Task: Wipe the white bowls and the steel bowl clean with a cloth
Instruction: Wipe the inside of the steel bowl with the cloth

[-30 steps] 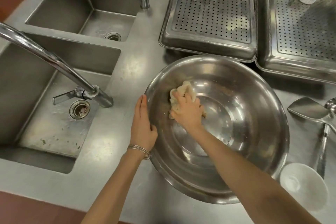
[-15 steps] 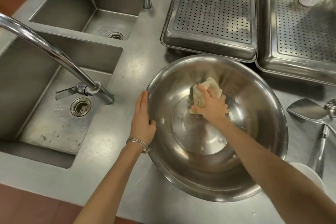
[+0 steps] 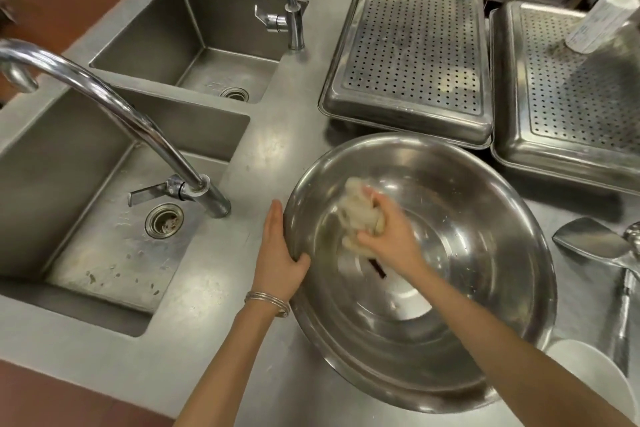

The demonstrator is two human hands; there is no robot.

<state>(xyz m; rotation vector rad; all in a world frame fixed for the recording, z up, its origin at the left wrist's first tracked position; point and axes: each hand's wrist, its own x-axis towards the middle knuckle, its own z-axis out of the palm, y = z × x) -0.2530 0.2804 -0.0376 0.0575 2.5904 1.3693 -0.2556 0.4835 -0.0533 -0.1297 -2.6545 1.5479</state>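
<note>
Two-handed hold at centre right

Centre right of frame, on grey metal counter point(image 3: 214, 291): large round steel bowl point(image 3: 485, 218). Inside it, right hand point(image 3: 391, 239) with fingers clenched round crumpled pale cloth point(image 3: 355, 210), pressed against left inner wall. On left rim, left hand point(image 3: 277, 253) gripping, thumb hooked over edge, fingers flat outside. Lower right corner, just beside: round white bowl point(image 3: 588, 378).

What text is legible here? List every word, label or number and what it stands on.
No text reads clearly.
White cylinder, top right: faint print, too blurred to read.
Far sink: stamped marks near the drain, too small to read.
</note>
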